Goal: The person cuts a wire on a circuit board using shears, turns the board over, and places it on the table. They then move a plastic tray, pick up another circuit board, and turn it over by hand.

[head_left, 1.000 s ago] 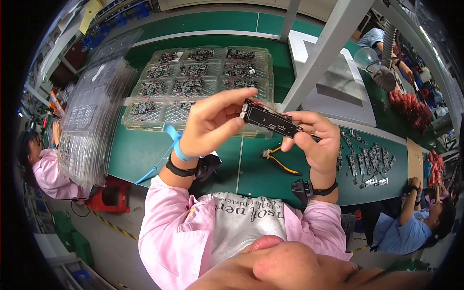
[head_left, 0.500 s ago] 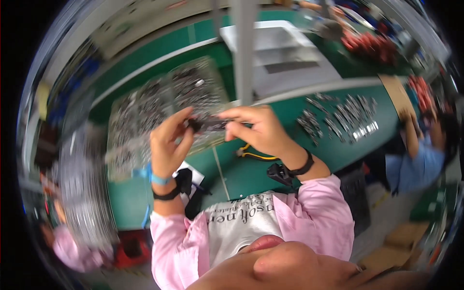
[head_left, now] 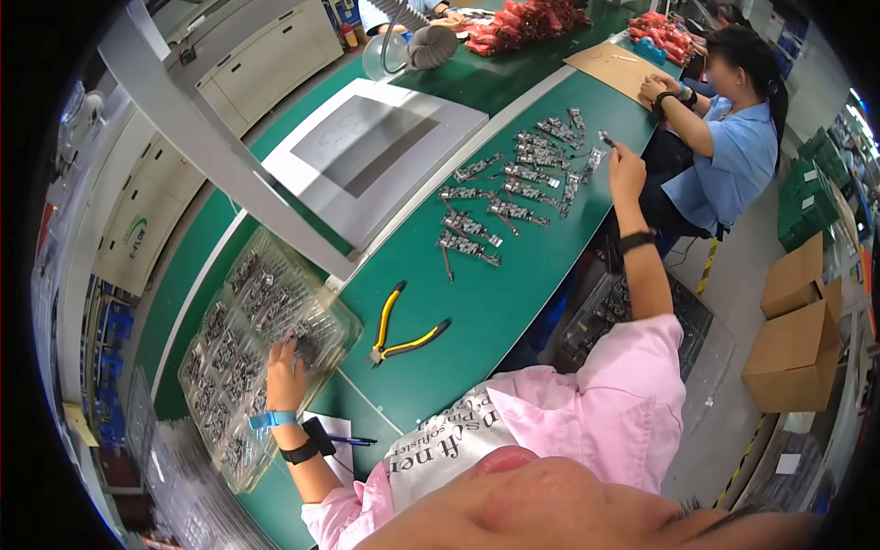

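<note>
My right hand (head_left: 627, 174) is stretched out to the far right over the green bench, its fingers pinching a small electronic assembly (head_left: 606, 139). Just left of it lie several similar small circuit-board assemblies (head_left: 530, 174), set out in loose rows, some with short wires. At the lower left, my left hand (head_left: 286, 378) reaches over a clear plastic tray (head_left: 341, 323) with compartments full of small metallic parts (head_left: 261, 293). Its fingers are extended among the parts, and nothing shows as held. Between the hands, yellow-and-black pliers (head_left: 378, 356) lie with their handles spread.
A grey post (head_left: 220, 156) rises behind the tray. Beyond the bench rail is a white box-like tray (head_left: 367, 137). At the right sits a person in blue (head_left: 724, 147) by a brown board (head_left: 610, 71). A pen (head_left: 353, 441) lies near my left wrist.
My hands have moved apart from the dark part they held together. The right hand went out to the laid-out assemblies, the left down to the tray. The view has swung right.
</note>
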Demonstrator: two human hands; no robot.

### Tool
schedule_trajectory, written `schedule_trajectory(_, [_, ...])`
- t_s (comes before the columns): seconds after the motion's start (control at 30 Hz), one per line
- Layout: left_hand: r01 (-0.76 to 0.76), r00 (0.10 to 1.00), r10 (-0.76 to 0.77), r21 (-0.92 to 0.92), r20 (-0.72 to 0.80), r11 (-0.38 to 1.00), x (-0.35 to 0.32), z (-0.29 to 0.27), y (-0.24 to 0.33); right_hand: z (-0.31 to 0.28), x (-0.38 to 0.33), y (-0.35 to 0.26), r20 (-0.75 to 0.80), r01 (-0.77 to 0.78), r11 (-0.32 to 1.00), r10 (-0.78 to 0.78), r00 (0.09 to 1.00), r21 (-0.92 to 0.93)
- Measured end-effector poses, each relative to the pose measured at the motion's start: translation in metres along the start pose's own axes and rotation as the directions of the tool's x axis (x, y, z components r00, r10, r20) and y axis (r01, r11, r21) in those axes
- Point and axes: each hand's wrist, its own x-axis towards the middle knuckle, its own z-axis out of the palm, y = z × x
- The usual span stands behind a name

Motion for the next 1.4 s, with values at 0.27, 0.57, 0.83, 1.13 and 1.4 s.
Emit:
schedule_trajectory(0.27, [0.09,0.994,-0.095,-0.106,-0.046,0.99,-0.015,0.012,-0.006,0.081,0.052,0.092,0.18,0.095,0.995,-0.094,0.979,0.005])
schedule_trajectory(0.57, [0.143,0.99,-0.143,-0.111,0.007,0.984,-0.008,0.009,-0.015,-0.137,-0.214,0.227,-0.077,-0.525,0.76,0.54,0.838,-0.384])
schedule_trajectory(0.83, [0.059,0.998,-0.056,-0.121,0.025,0.991,-0.004,0.019,-0.038,-0.239,-0.466,0.268,0.327,-0.568,0.801,0.597,0.733,-0.19])
schedule_trajectory(1.13, [0.078,0.997,-0.077,-0.096,0.017,0.992,-0.01,0.021,-0.032,-0.23,-0.443,0.23,0.206,-0.889,0.458,0.871,0.446,-0.012])
schedule_trajectory(1.4, [0.081,0.996,-0.084,-0.123,-0.012,0.989,-0.011,0.02,-0.03,-0.236,-0.393,0.248,0.299,-0.296,-0.274,0.953,0.041,0.915])
